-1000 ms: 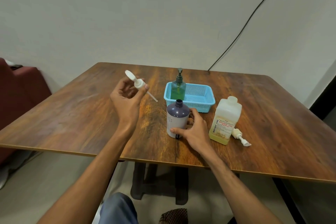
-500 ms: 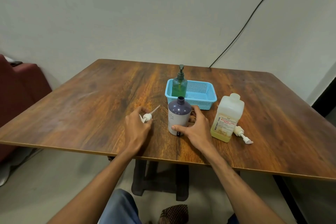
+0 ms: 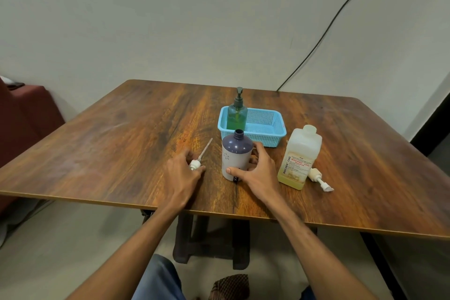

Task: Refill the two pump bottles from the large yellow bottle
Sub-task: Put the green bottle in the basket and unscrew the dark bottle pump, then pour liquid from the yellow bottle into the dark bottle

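Note:
A purple and white bottle (image 3: 235,153) stands upright near the table's front with its neck uncapped. My right hand (image 3: 260,173) grips its lower body. Its white pump head (image 3: 195,164) lies on the table to the left, tube pointing away, and my left hand (image 3: 181,178) holds its collar against the wood. The large yellow bottle (image 3: 300,157) stands to the right, uncapped, with a second white pump (image 3: 319,179) lying beside its base. A green pump bottle (image 3: 237,114) stands in the blue basket (image 3: 267,126), pump fitted.
The wooden table (image 3: 121,141) has a front edge close to my wrists. A dark red seat (image 3: 26,114) stands at the left. A black cable (image 3: 323,31) runs down the wall behind the table.
My left hand came down from mid-air with the white pump head and laid it on the table left of the purple bottle. My right hand stayed on the bottle.

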### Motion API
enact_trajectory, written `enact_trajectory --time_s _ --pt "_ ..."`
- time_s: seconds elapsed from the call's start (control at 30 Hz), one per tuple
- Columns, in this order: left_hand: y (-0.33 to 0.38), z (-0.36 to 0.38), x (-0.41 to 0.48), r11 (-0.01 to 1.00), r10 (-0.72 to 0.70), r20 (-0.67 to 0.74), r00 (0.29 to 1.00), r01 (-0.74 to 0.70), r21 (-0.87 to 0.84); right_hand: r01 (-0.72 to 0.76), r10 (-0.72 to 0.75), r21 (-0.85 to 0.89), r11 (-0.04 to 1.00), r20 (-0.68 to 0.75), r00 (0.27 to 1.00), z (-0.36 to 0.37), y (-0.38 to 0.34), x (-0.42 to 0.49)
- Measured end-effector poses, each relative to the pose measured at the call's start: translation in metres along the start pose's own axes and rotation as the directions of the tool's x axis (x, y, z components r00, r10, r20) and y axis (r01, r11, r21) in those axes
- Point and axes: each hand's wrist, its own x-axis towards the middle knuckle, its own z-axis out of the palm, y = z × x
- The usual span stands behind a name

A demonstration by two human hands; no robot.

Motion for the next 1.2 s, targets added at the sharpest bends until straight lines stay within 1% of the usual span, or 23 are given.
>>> enact_trajectory --time_s 0.1,0.17,0.23,0.37,0.4,0.47,0.57,0.63,0.7,0.77,0.8,0.87,0.97,1.03,1.1,1.2 --pt "0.004 -0.003 -0.002 1.000 0.001 -0.004 1.000 -0.001 -0.004 -0.001 0.001 0.018 1.000 -0.002 1.000 -0.004 -0.001 -0.003" --pt "0.011 -0.005 -0.005 0.999 0.028 -0.034 0.999 -0.028 0.016 0.007 -0.006 0.046 0.999 -0.026 1.000 -0.008 -0.002 -0.005" --pt "0.022 -0.007 -0.009 0.996 0.087 -0.065 0.994 -0.087 0.002 0.033 -0.029 0.049 0.998 -0.080 0.996 -0.013 -0.004 -0.010" --pt "0.048 -0.003 -0.018 0.968 0.218 -0.082 0.973 -0.226 -0.108 0.125 -0.116 0.032 0.992 -0.216 0.969 -0.024 -0.012 -0.026" --pt "0.054 0.000 -0.020 0.959 0.236 -0.072 0.969 -0.244 -0.141 0.161 -0.147 0.034 0.986 -0.254 0.956 -0.028 -0.013 -0.031" --pt "0.062 0.009 -0.022 0.953 0.223 -0.031 0.974 -0.224 -0.205 0.239 -0.212 0.037 0.970 -0.344 0.915 -0.039 -0.015 -0.042" --pt "0.069 0.024 -0.026 0.952 0.154 0.031 0.988 -0.140 -0.272 0.309 -0.279 -0.029 0.951 -0.511 0.813 -0.057 -0.012 -0.051" --pt "0.071 0.034 -0.026 0.950 0.122 0.060 0.991 -0.099 -0.297 0.276 -0.270 -0.086 0.957 -0.605 0.749 -0.070 -0.006 -0.051" --pt "0.071 0.042 -0.024 0.946 0.089 0.071 0.993 -0.062 -0.319 0.213 -0.229 -0.105 0.971 -0.653 0.722 -0.079 0.000 -0.046" --pt "0.071 0.050 -0.022 0.940 0.061 0.075 0.995 -0.032 -0.340 0.153 -0.184 -0.105 0.983 -0.660 0.728 -0.085 0.008 -0.040" --pt "0.071 0.053 -0.021 0.937 0.054 0.074 0.996 -0.025 -0.349 0.129 -0.157 -0.092 0.987 -0.651 0.743 -0.088 0.013 -0.035" --pt "0.073 0.061 -0.021 0.930 0.039 0.064 0.997 -0.013 -0.367 0.084 -0.090 -0.037 0.996 -0.599 0.796 -0.091 0.023 -0.027" --pt "0.073 0.071 -0.021 0.924 0.019 0.039 0.999 -0.003 -0.382 0.043 0.009 0.108 0.993 -0.436 0.900 -0.095 0.034 -0.015" --pt "0.073 0.075 -0.019 0.923 0.026 0.029 0.999 -0.013 -0.385 0.041 0.032 0.220 0.975 -0.322 0.946 -0.096 0.038 -0.010" --pt "0.074 0.076 -0.016 0.921 0.036 0.029 0.999 -0.022 -0.388 0.030 0.043 0.261 0.965 -0.270 0.962 -0.096 0.040 -0.006" --pt "0.074 0.077 -0.013 0.919 0.046 0.036 0.998 -0.028 -0.393 0.022 0.047 0.236 0.972 -0.283 0.958 -0.098 0.039 -0.001"
